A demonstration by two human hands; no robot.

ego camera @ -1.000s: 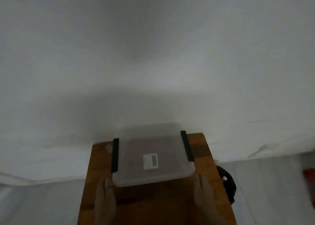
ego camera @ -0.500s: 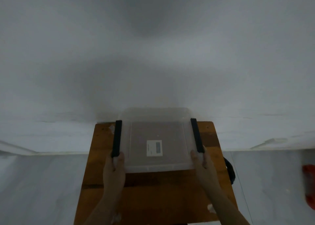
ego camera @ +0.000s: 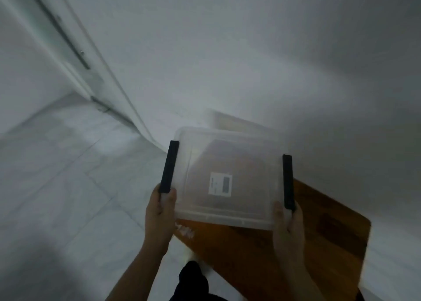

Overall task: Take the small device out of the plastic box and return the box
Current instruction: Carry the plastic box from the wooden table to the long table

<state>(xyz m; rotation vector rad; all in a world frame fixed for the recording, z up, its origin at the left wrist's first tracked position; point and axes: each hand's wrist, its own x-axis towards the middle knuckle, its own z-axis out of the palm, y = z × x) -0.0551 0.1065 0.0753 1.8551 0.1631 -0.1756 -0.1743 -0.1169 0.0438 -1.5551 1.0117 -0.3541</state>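
Observation:
I hold a clear plastic box point(ego camera: 230, 159) with a lid, two black side clips and a white label in the middle. It is lifted off the wooden table point(ego camera: 319, 243) and hangs over the table's left edge. My left hand point(ego camera: 160, 211) grips the box's near left corner below the left clip. At the near right corner, my right hand point(ego camera: 288, 221) grips it below the right clip. The small device cannot be made out through the cloudy lid.
A white wall runs behind the table. A white door with its frame point(ego camera: 75, 50) stands at the left. Pale floor tiles point(ego camera: 68, 186) fill the left and near side. My dark clothing point(ego camera: 193, 280) shows at the bottom.
Both hands closed on the box's near corners and lifted it off the table. The view swung left, so the door and floor now show and the table sits to the right.

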